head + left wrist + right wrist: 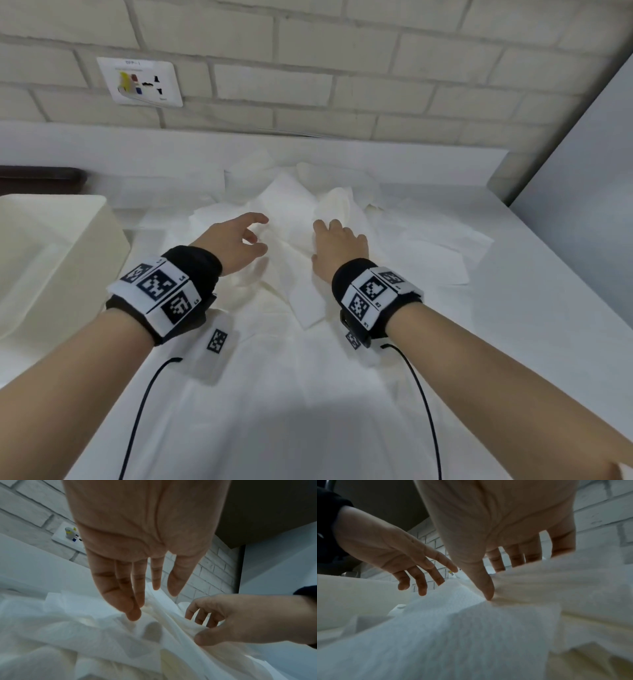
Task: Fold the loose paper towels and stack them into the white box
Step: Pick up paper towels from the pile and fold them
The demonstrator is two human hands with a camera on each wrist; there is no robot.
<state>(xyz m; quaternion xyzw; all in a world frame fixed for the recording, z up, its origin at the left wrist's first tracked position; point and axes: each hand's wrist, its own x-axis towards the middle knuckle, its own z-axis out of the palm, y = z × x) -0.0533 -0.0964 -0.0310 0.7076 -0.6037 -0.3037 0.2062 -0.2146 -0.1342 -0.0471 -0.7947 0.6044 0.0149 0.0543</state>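
Observation:
A heap of loose white paper towels (291, 202) lies on the white table (534, 308), straight in front of me. The white box (85, 240) stands at the left edge, next to the heap. My left hand (255, 233) hovers over the heap's left side with straight, spread fingers (133, 614), one tip touching a towel (85, 628). My right hand (330, 229) is dug into the middle of the heap. Its thumb (488, 595) presses one side of a raised towel fold (556, 581) and its fingers (197, 615) curl behind it, pinching it.
A brick wall with a white socket plate (140, 82) runs behind the table. A grey panel (582, 171) closes the right side. More flat towels (442, 246) spread to the right of the heap. Black cables (144, 404) trail from both wrist bands.

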